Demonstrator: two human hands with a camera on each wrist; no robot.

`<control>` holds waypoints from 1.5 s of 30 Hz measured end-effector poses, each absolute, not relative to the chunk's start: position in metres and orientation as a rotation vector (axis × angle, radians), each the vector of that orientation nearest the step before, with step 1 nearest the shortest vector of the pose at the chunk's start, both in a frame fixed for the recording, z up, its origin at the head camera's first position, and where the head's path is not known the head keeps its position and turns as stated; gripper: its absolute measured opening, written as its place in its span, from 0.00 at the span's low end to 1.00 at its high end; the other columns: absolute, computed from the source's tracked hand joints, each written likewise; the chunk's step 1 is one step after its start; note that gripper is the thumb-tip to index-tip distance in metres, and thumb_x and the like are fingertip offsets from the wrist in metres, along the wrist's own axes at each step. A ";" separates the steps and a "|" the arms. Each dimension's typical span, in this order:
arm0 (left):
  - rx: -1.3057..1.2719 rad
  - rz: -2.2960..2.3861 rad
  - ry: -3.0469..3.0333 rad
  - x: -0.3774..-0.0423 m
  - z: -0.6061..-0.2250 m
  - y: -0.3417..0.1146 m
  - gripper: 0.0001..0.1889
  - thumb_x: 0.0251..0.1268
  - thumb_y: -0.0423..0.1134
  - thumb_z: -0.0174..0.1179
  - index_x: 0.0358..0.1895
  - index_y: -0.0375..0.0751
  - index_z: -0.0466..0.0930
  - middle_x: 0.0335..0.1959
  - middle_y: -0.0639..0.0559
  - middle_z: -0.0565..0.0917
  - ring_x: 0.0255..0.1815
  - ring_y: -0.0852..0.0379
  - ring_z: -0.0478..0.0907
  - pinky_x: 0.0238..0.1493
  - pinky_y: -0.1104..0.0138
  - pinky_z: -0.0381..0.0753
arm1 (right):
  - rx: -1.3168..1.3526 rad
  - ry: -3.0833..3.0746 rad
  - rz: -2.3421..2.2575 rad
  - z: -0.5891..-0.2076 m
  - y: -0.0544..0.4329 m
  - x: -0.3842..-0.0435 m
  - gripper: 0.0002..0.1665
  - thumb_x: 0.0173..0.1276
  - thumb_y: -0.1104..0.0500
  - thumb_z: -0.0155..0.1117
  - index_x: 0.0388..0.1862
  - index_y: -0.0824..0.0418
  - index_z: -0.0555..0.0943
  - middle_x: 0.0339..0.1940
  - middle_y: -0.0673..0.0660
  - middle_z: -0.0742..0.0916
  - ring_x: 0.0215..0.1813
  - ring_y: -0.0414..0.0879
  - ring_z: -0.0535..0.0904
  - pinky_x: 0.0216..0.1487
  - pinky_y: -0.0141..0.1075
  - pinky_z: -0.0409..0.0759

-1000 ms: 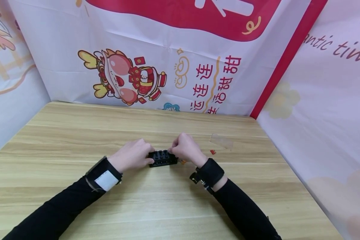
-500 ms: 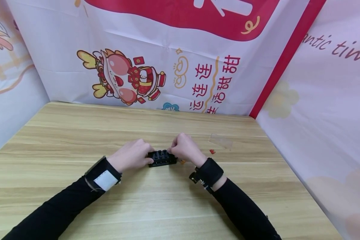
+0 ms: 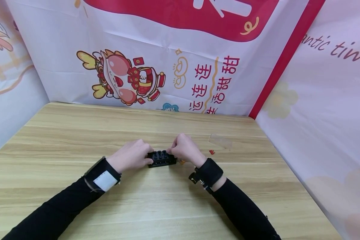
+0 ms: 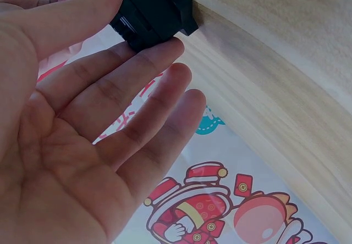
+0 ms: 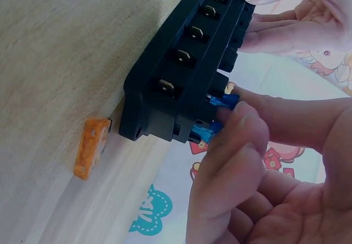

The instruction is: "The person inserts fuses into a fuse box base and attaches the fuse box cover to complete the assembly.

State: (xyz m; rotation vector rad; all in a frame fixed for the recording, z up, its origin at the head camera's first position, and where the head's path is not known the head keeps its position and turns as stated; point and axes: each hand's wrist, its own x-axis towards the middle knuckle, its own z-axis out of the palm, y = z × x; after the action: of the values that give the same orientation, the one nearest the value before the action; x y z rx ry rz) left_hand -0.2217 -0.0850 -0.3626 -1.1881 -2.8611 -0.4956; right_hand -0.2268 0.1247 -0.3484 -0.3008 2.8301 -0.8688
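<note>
A black fuse box (image 3: 162, 159) stands on the table between both hands. Metal blade terminals line its side in the right wrist view. My left hand (image 3: 132, 155) grips its left end, thumb on the near side and fingers on the far side; the other fingers are stretched out in the left wrist view. At the other end, my right hand (image 3: 186, 149) pinches a blue blade fuse (image 5: 204, 132) between thumb and index finger, right at the slots on top. The fingertips partly hide the fuse. An orange blade fuse (image 5: 92, 148) lies on the table beside that end.
A small red fuse (image 3: 212, 152) lies to the right of my right hand. Behind it is a clear plastic cover (image 3: 220, 141), flat on the wooden table (image 3: 156, 203). Printed cloth walls (image 3: 180, 40) rise at the table's back and sides.
</note>
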 end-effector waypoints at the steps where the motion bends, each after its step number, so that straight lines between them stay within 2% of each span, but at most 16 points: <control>1: -1.188 -0.498 -2.862 -0.222 -0.363 -0.085 0.06 0.59 0.37 0.71 0.33 0.39 0.85 0.20 0.57 0.74 0.18 0.63 0.67 0.21 0.69 0.68 | -0.297 2.825 -0.877 -0.348 0.125 -0.227 0.19 0.64 0.57 0.72 0.17 0.66 0.83 0.11 0.54 0.81 0.12 0.41 0.70 0.16 0.32 0.62; 4: -1.189 -0.507 -2.861 -0.222 -0.362 -0.085 0.06 0.59 0.37 0.71 0.32 0.40 0.85 0.20 0.58 0.74 0.18 0.63 0.67 0.21 0.69 0.68 | -0.297 2.806 -0.907 -0.349 0.125 -0.228 0.19 0.64 0.57 0.72 0.17 0.67 0.84 0.12 0.56 0.81 0.12 0.42 0.71 0.16 0.31 0.62; 20: -1.175 -0.494 -2.871 -0.220 -0.361 -0.084 0.06 0.59 0.38 0.71 0.32 0.40 0.85 0.20 0.58 0.74 0.17 0.63 0.67 0.21 0.69 0.68 | -0.335 2.800 -0.942 -0.351 0.127 -0.227 0.17 0.65 0.58 0.71 0.20 0.66 0.83 0.10 0.51 0.77 0.13 0.42 0.71 0.17 0.32 0.64; 34: -1.188 -0.485 -2.841 -0.220 -0.363 -0.084 0.06 0.59 0.38 0.71 0.29 0.42 0.84 0.19 0.59 0.74 0.18 0.64 0.66 0.21 0.69 0.68 | -0.355 2.817 -0.911 -0.352 0.127 -0.228 0.16 0.65 0.58 0.71 0.20 0.66 0.83 0.10 0.50 0.78 0.14 0.42 0.72 0.18 0.32 0.65; 39: -1.191 -0.493 -2.839 -0.221 -0.364 -0.085 0.06 0.58 0.37 0.71 0.29 0.42 0.83 0.19 0.59 0.74 0.18 0.64 0.66 0.21 0.69 0.67 | -0.331 2.812 -0.902 -0.352 0.126 -0.228 0.18 0.65 0.58 0.71 0.19 0.66 0.82 0.09 0.49 0.76 0.12 0.41 0.69 0.16 0.32 0.62; 45: -1.185 -0.495 -2.852 -0.222 -0.364 -0.085 0.06 0.59 0.37 0.71 0.28 0.42 0.83 0.19 0.58 0.73 0.18 0.63 0.66 0.20 0.69 0.67 | -0.305 2.796 -0.913 -0.353 0.124 -0.228 0.23 0.65 0.58 0.71 0.12 0.62 0.77 0.06 0.47 0.72 0.09 0.40 0.63 0.14 0.32 0.58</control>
State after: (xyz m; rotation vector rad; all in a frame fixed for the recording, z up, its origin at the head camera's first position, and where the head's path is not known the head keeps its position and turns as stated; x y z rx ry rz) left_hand -0.2217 -0.0850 -0.3639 -1.1849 -2.8516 -0.4955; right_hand -0.2282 0.1244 -0.3526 -0.3053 2.7964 -0.9127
